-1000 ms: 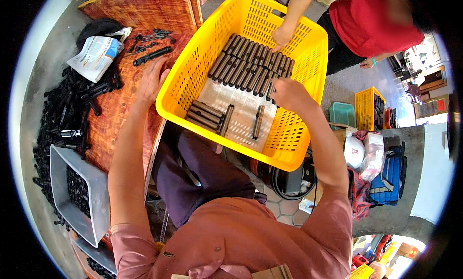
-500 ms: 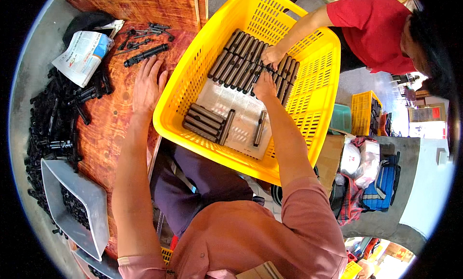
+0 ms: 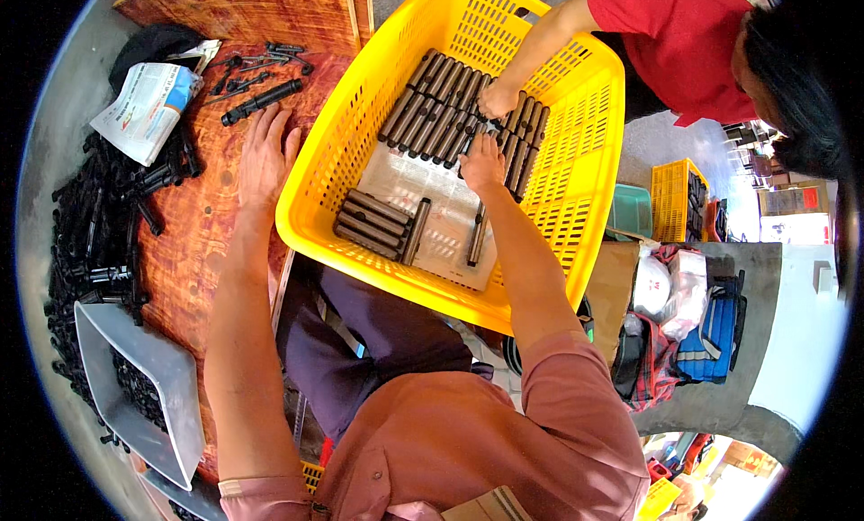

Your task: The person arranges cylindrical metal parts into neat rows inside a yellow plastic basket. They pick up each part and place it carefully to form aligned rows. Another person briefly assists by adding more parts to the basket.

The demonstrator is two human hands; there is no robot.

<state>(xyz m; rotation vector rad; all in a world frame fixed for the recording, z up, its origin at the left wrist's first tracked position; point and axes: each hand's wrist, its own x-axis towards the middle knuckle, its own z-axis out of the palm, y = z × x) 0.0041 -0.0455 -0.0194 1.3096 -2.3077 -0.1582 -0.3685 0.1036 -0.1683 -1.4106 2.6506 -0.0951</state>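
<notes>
Filling much of the view, a yellow basket (image 3: 576, 161) leans on a wooden bench (image 3: 198, 224), with a long row of dark rods (image 3: 450, 107) packed along its far side and a small stack (image 3: 373, 226) nearer, so packing looks perhaps half done with bare floor left between. A co-worker's hand (image 3: 497, 98) rests on the row. The right hand (image 3: 483, 161) presses fingertips on the row's rods, grasping none that I can see; the left hand (image 3: 265, 157) lies flat and released on the bench, near a loose rod (image 3: 261, 101).

Left hand (image 3: 265, 157) flat, fingers spread, palm down; right hand (image 3: 483, 161) reaching forward, arm extended
</notes>
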